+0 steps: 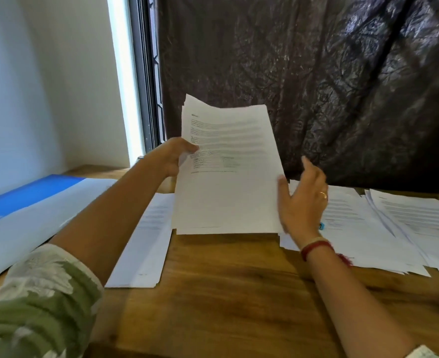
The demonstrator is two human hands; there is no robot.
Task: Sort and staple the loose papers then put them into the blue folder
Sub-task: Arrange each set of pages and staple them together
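My left hand (173, 156) grips the left edge of a sheaf of printed papers (226, 177), held upright with its bottom edge resting on the wooden table (226, 293). Flat against the sheaf's right edge is my right hand (301, 202), fingers spread and holding nothing. The blue folder (32, 200) lies open at the left, its pale inner side up. More loose papers (393, 223) are spread over the right of the table. A small blue object (322, 226) peeks out behind my right hand; I cannot tell whether it is the stapler.
Another set of papers (146, 241) lies flat between the folder and the upright sheaf. A dark crinkled sheet (316, 86) hangs behind the table. A window frame (146, 73) and a white wall are at the back left.
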